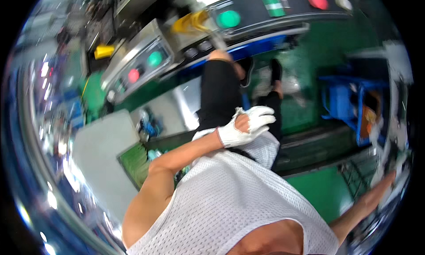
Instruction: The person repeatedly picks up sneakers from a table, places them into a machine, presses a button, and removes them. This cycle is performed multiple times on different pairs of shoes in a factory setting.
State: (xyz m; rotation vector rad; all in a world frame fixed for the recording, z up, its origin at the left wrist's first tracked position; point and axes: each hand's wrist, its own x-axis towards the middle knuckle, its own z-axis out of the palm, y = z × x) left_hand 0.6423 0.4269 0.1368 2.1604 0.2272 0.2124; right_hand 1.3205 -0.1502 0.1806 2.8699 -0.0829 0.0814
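Observation:
My left hand [249, 127] wears a white knitted glove with an opening that bares the back of the hand. It hovers in front of my waist, close to the hem of my white mesh shirt [221, 193]. Its fingers stretch to the right, loosely bent and slightly apart, and I see nothing in them. My right arm reaches out to the far right, where the right hand [399, 164] is a whitish smear at the picture's rim. Its fingers cannot be made out, nor whether it holds anything. Pale, blurred material lies around it.
Ahead runs a machine panel [248, 16] with green and red buttons; a smaller button box [148, 62] stands left of it. A blue frame [341, 100] with a bin is at right. A grey board [102, 144] lies at left, above the green floor [318, 188].

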